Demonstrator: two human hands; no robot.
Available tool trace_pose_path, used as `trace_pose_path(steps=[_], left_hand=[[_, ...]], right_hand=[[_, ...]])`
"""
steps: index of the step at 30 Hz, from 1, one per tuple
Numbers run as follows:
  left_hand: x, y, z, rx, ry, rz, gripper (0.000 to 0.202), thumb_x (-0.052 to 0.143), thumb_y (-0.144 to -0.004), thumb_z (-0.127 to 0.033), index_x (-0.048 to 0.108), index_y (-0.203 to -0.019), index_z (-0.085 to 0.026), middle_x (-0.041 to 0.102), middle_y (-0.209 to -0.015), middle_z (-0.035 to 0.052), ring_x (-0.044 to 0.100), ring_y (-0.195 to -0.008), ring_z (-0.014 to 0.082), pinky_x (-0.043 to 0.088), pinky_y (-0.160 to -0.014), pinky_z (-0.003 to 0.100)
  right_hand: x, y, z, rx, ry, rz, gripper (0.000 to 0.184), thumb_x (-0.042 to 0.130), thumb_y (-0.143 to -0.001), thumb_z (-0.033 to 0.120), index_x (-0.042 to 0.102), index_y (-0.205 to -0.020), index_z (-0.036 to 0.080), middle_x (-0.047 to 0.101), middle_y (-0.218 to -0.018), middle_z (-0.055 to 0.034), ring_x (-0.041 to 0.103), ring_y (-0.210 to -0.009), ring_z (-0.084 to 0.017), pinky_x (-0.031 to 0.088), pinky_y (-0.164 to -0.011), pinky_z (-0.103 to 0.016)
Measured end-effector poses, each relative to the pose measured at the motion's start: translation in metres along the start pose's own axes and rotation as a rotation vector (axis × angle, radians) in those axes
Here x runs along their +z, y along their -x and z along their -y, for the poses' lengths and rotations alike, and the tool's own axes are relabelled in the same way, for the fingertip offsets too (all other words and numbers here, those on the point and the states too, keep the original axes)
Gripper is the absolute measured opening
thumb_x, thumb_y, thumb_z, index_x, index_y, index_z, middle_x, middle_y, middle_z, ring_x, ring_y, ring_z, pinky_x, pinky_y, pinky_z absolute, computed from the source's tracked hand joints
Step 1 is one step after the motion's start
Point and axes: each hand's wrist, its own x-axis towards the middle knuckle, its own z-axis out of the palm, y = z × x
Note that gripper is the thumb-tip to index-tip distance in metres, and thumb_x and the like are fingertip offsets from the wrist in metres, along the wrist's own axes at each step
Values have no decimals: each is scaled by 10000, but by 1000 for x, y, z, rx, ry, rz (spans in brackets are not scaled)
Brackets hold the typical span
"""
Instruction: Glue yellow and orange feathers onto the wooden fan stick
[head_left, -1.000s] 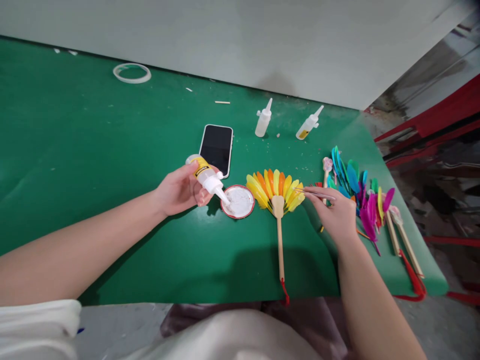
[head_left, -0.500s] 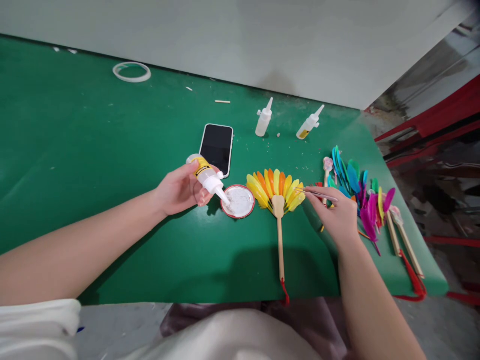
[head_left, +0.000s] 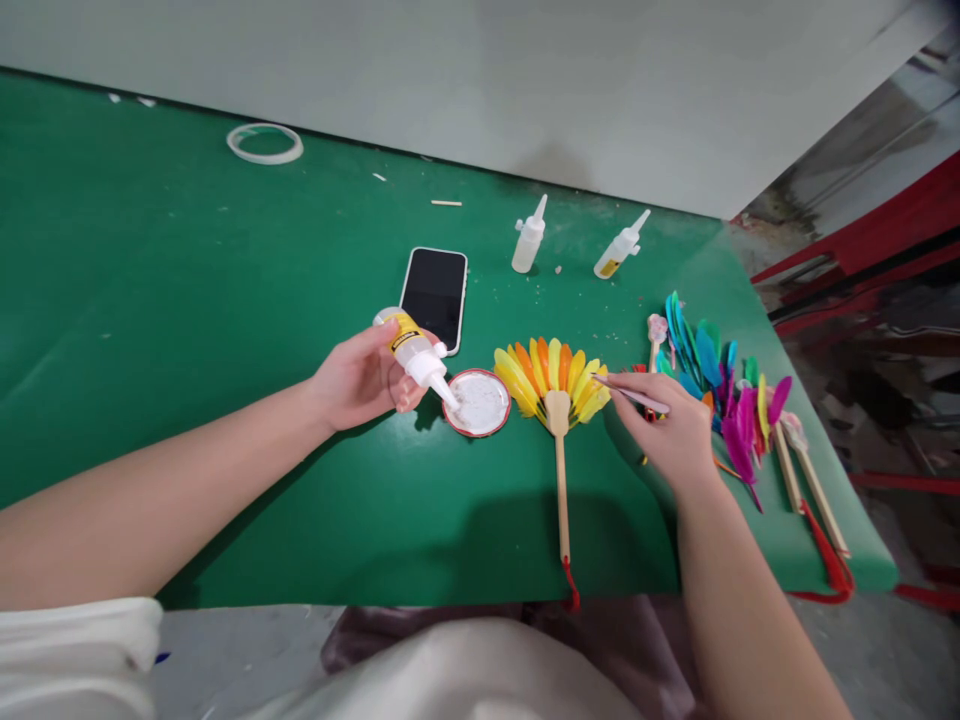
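Note:
My left hand is closed around a glue bottle with a yellow label. The bottle tilts down to the right, its nozzle tip over a white round lid with a red rim. In the fingers of my right hand is a pair of tweezers, its tips at the right-hand feathers of a fan. This feather fan lies flat, with yellow and orange feathers spread around the head of a wooden handle and a red tassel at the bottom.
Behind the lid lies a phone. Two more glue bottles stand farther back. Loose colourful feathers and wooden handles lie at the right. A roll of tape rests near the wall.
The tweezers have turned slightly in my right hand, their tips still at the fan's right-hand feathers. My left hand and the glue bottle stay in place.

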Motion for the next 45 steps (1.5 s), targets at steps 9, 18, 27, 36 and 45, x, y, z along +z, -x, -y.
trace_pose_path(steps=[9,18,27,36,45], left_hand=[[1,0,-1,3,0,9,347,602,-754,-412,618,-905,-100,587,-472,8,551,-416,135,437,-410,226],[0,0,0,4,11,38,333,591,-773,-401,615,-916,-101,596,-487,14,563,-433,139,443,-423,229],[-3,-1,1,9,13,48,335,581,-781,-422,635,-917,-120,598,-484,11,562,-428,133,446,-413,223],[0,0,1,-11,-18,-25,333,603,-742,-446,659,-882,-149,582,-457,-6,537,-401,127,427,-396,222],[2,0,1,-26,-37,-77,333,592,-738,-465,663,-858,-163,566,-437,-15,514,-385,118,402,-390,220]], right_hand=[[1,1,-3,-81,28,1,177,570,-785,173,672,-909,248,713,-879,-25,650,-838,-189,517,-788,-351],[1,1,-5,-156,11,29,218,571,-766,112,657,-924,234,709,-892,-36,643,-849,-191,515,-785,-358],[2,1,-7,-214,-7,34,227,583,-749,72,654,-905,221,709,-894,-41,643,-851,-191,517,-780,-357],[2,0,-6,-191,-21,33,245,577,-739,52,660,-894,223,707,-890,-42,642,-857,-198,514,-786,-373],[-1,1,-7,-209,-12,63,266,556,-740,45,676,-895,226,698,-923,-51,635,-870,-205,507,-789,-383]])
